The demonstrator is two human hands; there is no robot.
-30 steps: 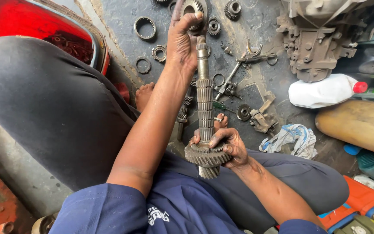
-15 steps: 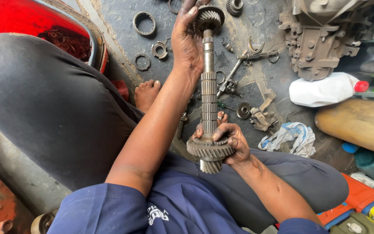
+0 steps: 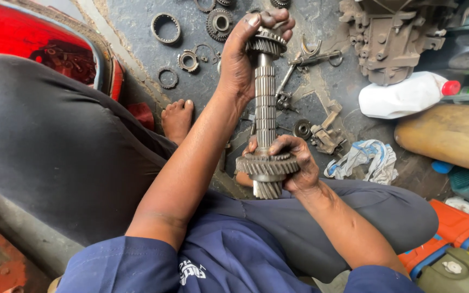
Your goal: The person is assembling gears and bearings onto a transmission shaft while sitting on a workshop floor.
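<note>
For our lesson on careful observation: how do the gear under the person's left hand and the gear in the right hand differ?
1. The far gear is small; the near gear is wider.
2. The left hand wraps the far gear; the right hand cups the near gear's rim.
Both are toothed, greasy metal on one splined shaft.

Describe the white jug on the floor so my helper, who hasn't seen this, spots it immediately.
Start at the big grimy metal housing at the top right of the oily floor. Just below it, above a tan container, the white plastic jug lies on its side. Its red cap, pointing right, sets it apart from the dark metal parts around.
</note>
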